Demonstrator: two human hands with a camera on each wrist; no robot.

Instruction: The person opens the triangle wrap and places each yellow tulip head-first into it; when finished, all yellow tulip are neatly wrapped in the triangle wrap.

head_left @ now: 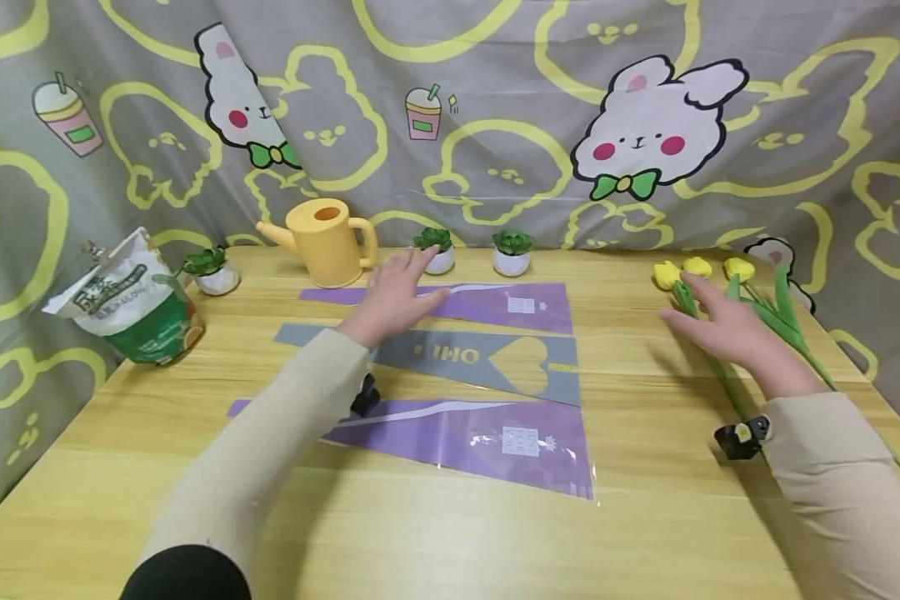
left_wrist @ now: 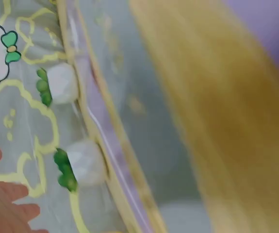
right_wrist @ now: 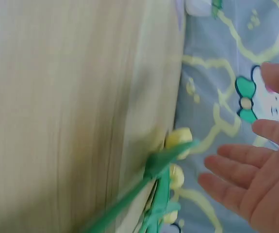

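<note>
My left hand (head_left: 399, 297) reaches over the wrapping sleeves with its fingers spread, holding nothing. Beneath and around it lie a far purple flower sleeve (head_left: 547, 302), a grey sleeve (head_left: 450, 358) with a gold heart, and a near purple sleeve (head_left: 457, 433). Over at the right, my right hand (head_left: 727, 329) hovers above several yellow tulips (head_left: 666, 275) with long green stems, fingers extended and gripping nothing. In the right wrist view the right hand (right_wrist: 270, 174) appears with the palm showing, apart from the blooms (right_wrist: 176, 175). The left wrist view shows spread left fingertips (left_wrist: 27, 211).
A yellow watering can (head_left: 324, 242) stands at the back, left of two small potted succulents (head_left: 512, 252). Another potted succulent (head_left: 217, 273) sits farther left, beside a clipped white-and-green bag (head_left: 135, 308). A patterned curtain (head_left: 487, 100) hangs behind the wooden table (head_left: 420, 542).
</note>
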